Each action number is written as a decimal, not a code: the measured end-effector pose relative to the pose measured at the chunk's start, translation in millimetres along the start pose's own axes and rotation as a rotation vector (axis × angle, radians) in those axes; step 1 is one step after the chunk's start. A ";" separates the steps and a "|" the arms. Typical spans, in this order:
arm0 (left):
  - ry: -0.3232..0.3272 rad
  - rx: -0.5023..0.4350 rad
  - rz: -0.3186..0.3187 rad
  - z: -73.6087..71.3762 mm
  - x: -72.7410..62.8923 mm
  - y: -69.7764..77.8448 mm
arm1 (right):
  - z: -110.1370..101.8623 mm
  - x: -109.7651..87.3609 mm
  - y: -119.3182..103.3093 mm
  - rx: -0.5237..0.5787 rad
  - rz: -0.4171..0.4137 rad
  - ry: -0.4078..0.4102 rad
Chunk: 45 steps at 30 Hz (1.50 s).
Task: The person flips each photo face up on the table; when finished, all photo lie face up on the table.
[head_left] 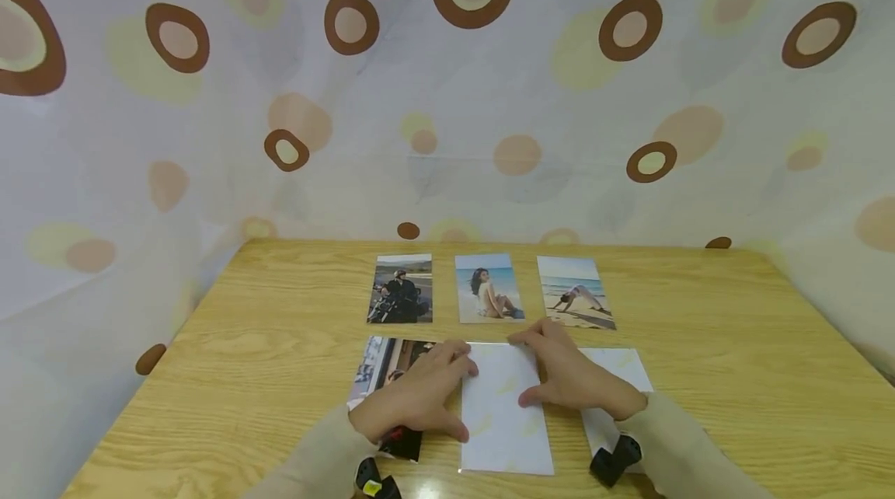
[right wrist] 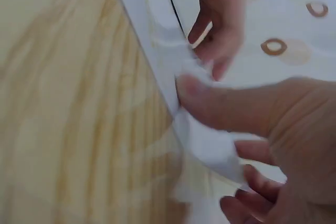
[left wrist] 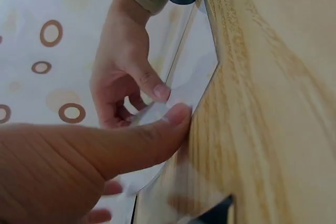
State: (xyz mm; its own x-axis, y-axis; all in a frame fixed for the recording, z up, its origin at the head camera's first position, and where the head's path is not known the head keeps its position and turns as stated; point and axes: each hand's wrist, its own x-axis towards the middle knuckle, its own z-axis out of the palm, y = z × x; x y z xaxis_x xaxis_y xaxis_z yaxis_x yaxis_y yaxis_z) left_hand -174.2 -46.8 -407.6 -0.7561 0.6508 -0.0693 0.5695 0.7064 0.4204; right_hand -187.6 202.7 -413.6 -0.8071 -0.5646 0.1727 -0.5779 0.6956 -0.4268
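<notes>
A white card [head_left: 505,429], its pale face turned up, lies on the table between both hands. My left hand [head_left: 423,394] touches its left edge, thumb and fingertips spread apart. From the other side my right hand [head_left: 569,375] has fingers at the top edge and its thumb near the right edge. Close up in the left wrist view, the left thumb [left wrist: 163,124] rests by the card's edge. The right wrist view is blurred, with the right thumb [right wrist: 210,98] against the card. A photo [head_left: 370,367] is partly covered by my left hand, and another white card [head_left: 618,367] by my right wrist.
Farther back lie three photos in a row: a motorcycle rider [head_left: 400,293], a seated figure on a beach [head_left: 489,289] and a stretching figure on sand [head_left: 576,297]. Under everything is a wooden table [head_left: 231,375], with a spotted cloth [head_left: 461,95] hanging behind it.
</notes>
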 end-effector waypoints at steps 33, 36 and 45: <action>-0.153 -0.487 0.232 -4.9 -5.7 15.5 | -8.8 3.5 -9.1 0.686 0.244 -0.033; -0.166 -0.419 0.227 0.7 -6.0 13.4 | -10.0 2.7 -6.5 0.817 0.322 -0.088; -0.168 -0.209 0.182 0.7 -9.4 16.3 | -12.5 3.0 6.8 0.845 0.246 -0.196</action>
State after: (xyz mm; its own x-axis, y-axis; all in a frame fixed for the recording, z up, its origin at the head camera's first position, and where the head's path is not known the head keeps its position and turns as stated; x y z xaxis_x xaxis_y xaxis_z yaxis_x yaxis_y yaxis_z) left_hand -157.6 -41.2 -400.7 -0.5739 0.8104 -0.1174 0.5987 0.5131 0.6150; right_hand -195.5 211.3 -404.9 -0.8164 -0.5624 -0.1310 -0.0478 0.2919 -0.9553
